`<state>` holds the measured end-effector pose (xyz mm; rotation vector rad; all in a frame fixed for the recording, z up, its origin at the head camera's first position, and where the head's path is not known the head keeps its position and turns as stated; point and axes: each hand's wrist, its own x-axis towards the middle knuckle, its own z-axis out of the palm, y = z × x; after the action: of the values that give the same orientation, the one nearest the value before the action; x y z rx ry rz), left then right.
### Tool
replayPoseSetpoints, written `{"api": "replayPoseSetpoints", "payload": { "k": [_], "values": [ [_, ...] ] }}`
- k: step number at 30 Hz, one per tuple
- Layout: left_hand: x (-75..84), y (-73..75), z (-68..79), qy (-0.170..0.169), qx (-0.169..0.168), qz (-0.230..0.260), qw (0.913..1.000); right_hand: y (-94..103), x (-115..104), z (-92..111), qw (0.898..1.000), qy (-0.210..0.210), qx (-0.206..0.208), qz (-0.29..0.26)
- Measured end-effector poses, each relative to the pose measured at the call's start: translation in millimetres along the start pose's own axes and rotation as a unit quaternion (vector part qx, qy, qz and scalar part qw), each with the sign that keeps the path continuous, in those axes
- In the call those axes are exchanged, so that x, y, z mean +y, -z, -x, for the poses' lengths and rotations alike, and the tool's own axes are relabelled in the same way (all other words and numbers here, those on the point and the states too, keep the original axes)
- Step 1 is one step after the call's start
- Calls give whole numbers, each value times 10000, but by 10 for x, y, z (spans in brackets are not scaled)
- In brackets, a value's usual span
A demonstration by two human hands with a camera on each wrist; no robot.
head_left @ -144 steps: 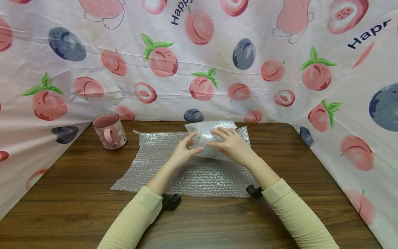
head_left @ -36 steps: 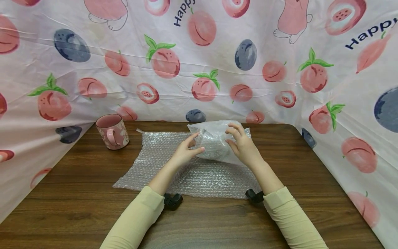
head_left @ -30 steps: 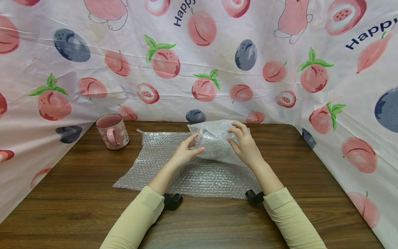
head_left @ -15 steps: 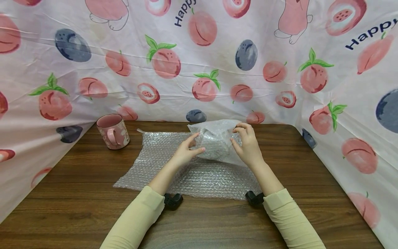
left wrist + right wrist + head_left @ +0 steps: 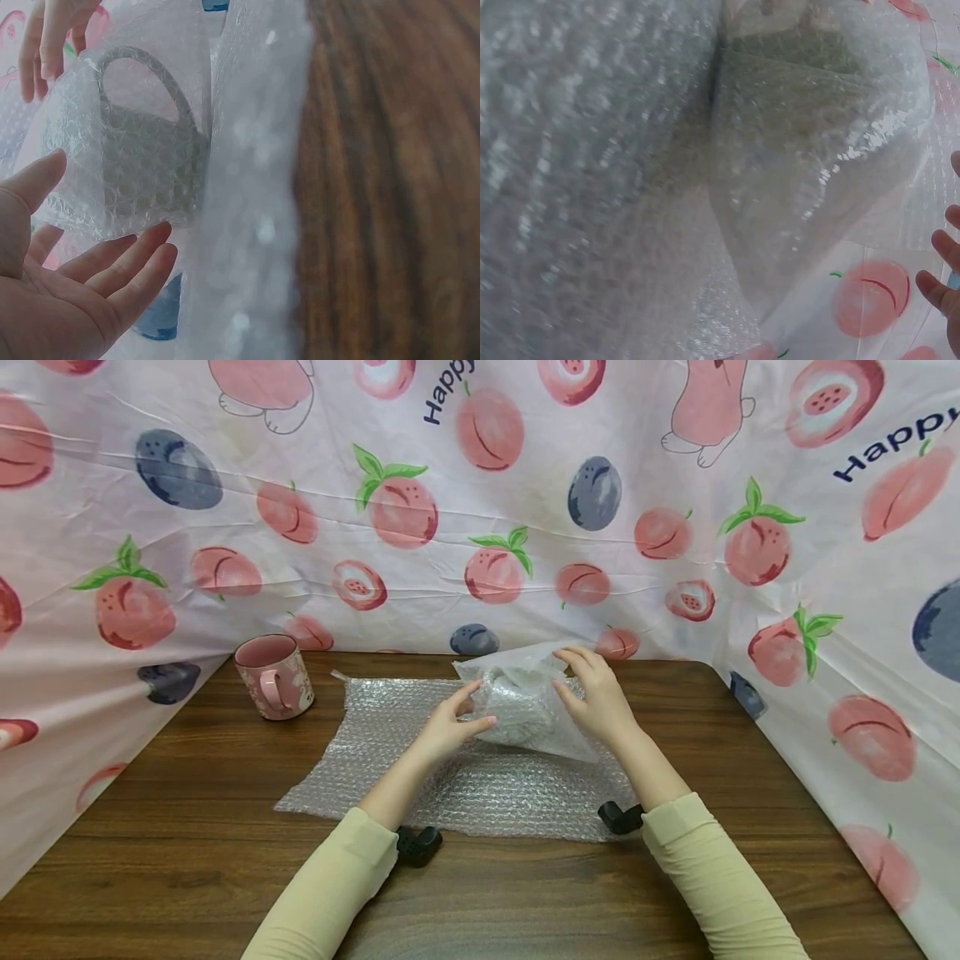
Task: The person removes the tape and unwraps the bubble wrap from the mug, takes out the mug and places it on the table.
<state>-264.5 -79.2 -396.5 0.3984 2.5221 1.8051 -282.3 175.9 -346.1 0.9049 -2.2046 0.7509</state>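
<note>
A mug [image 5: 146, 157] lies on its side, wrapped in clear bubble wrap; its handle shows through in the left wrist view. In the head view the bundle [image 5: 517, 706] sits on the back of a flat bubble wrap sheet [image 5: 405, 735]. My left hand [image 5: 442, 727] is at the bundle's left end, thumb and fingers spread, fingertips touching or very close to it. My right hand [image 5: 596, 697] stands at the bundle's right end beside a loose wrap edge. In the right wrist view its fingers [image 5: 946, 247] are spread, with a gap between them and the wrap.
A pink patterned mug [image 5: 273, 677] stands upright at the back left of the wooden table [image 5: 480, 902]. A fruit-print cloth [image 5: 525, 552] hangs behind and along both sides. Black wrist cameras [image 5: 418, 846] sit under both forearms.
My right hand has gone from the bundle's top to its right end. The wrap there has loosened into a flap with a corner pointing right. My left hand has kept its place.
</note>
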Motion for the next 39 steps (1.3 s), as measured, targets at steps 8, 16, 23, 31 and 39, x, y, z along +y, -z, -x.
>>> {"api": "replayPoseSetpoints", "payload": {
  "k": [8,16,23,31,39],
  "values": [
    [8,4,7,54,25,46,10000,44,7,-115,9974,-435,-571,104],
    [3,7,5,67,18,95,9999,43,29,-193,9847,-1108,-1346,-36],
    [3,-1,9,86,20,33,10000,31,42,-233,9737,-1503,-1711,-93],
    [8,14,18,106,-60,101,9999,10,62,-233,9674,-1633,-1935,27],
    [2,6,12,102,21,33,9999,-28,108,-206,9645,-1745,-1981,-83]
  ]
}}
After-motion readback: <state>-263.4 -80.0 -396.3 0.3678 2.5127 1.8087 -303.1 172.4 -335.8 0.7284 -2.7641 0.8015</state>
